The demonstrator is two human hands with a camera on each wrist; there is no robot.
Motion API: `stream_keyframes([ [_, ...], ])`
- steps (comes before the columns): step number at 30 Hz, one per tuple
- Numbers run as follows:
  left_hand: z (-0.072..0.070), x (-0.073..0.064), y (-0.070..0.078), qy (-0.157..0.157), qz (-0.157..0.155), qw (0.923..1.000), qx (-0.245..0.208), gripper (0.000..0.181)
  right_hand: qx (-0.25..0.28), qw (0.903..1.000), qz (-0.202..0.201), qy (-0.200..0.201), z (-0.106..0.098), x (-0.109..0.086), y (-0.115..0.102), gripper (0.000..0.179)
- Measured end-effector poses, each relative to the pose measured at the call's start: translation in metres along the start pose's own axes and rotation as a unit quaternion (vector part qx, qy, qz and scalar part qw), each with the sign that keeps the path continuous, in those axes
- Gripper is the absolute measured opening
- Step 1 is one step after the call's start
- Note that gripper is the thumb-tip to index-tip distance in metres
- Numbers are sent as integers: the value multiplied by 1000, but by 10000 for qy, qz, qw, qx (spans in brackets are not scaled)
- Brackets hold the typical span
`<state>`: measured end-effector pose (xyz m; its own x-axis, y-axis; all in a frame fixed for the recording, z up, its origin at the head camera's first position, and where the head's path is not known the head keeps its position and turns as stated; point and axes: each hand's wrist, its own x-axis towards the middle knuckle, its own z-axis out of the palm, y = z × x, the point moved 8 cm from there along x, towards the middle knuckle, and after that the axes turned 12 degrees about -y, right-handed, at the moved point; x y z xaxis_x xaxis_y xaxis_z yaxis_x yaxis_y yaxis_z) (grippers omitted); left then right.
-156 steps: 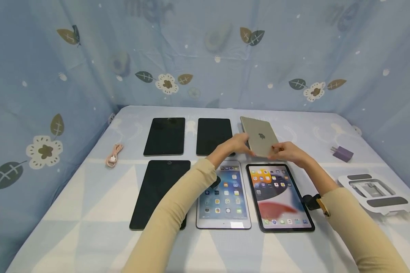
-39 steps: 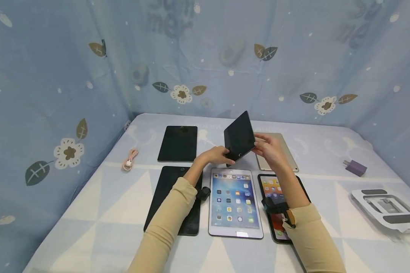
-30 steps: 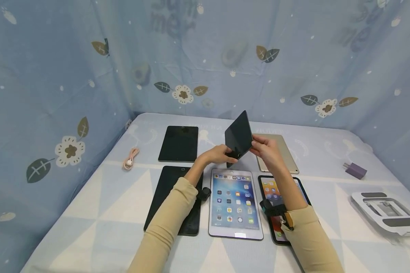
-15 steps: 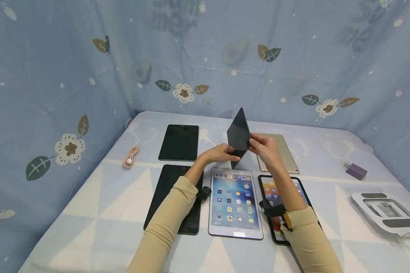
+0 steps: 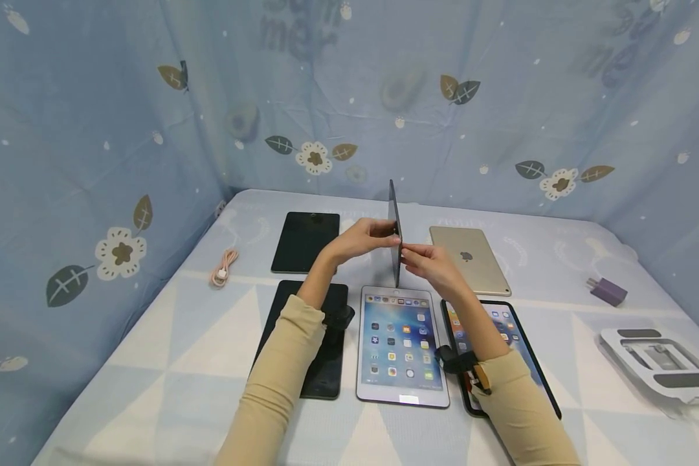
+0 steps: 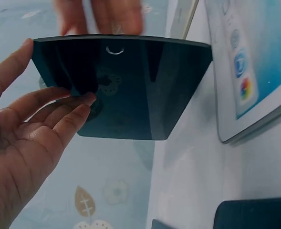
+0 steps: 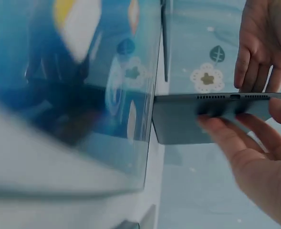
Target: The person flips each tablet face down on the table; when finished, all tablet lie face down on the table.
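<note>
A dark tablet (image 5: 394, 210) stands on its long edge, nearly edge-on in the head view, behind the white tablet (image 5: 402, 343) with its lit screen. On its black screen side (image 6: 135, 90), my left hand (image 5: 358, 239) lays its fingertips, the thumb at the tablet's edge. From the other side my right hand (image 5: 437, 268) grips it; its fingers lie on the grey back (image 7: 178, 124), the thumb near the edge with the port. Right of it a gold tablet (image 5: 466, 259) lies back up. Below my right forearm is a lit black-framed tablet (image 5: 527, 343), partly covered.
Two dark tablets lie at left, one at the back (image 5: 305, 243), one in front (image 5: 326, 362) partly under my left arm. A coiled pink cable (image 5: 224, 268) is far left. At right are a purple charger (image 5: 607, 292) and a white stand (image 5: 664, 366). A curtain (image 5: 349, 77) hangs behind.
The gold tablet, earlier held in both hands, lies flat at back right. The dark tablet left the back row and turned from a tilt to upright; my left hand moved up along it.
</note>
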<state>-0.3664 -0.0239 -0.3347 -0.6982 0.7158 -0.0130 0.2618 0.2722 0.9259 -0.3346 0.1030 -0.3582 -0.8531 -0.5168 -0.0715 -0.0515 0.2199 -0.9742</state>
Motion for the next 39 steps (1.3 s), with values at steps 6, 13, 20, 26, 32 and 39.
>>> stream_keyframes([
  [6,-11,-6,6,193,260,9993,-157,69,123,9968,433,-662,9,6,16,56],
  [13,-21,-18,10,217,395,9990,9,69,-226,9908,625,-1177,18,11,28,63],
  [20,-34,-34,0,234,-48,9970,739,71,-1051,9883,492,-991,22,16,29,57],
  [26,-40,-41,-11,199,-441,9889,1408,74,-1850,9789,480,-728,23,15,29,58],
  [32,-38,-39,-17,161,-844,9786,1871,73,-2608,9621,666,-430,19,13,28,58],
  [39,-27,-27,-37,-54,-1201,9672,2238,71,-3638,9272,896,5,11,9,26,58],
])
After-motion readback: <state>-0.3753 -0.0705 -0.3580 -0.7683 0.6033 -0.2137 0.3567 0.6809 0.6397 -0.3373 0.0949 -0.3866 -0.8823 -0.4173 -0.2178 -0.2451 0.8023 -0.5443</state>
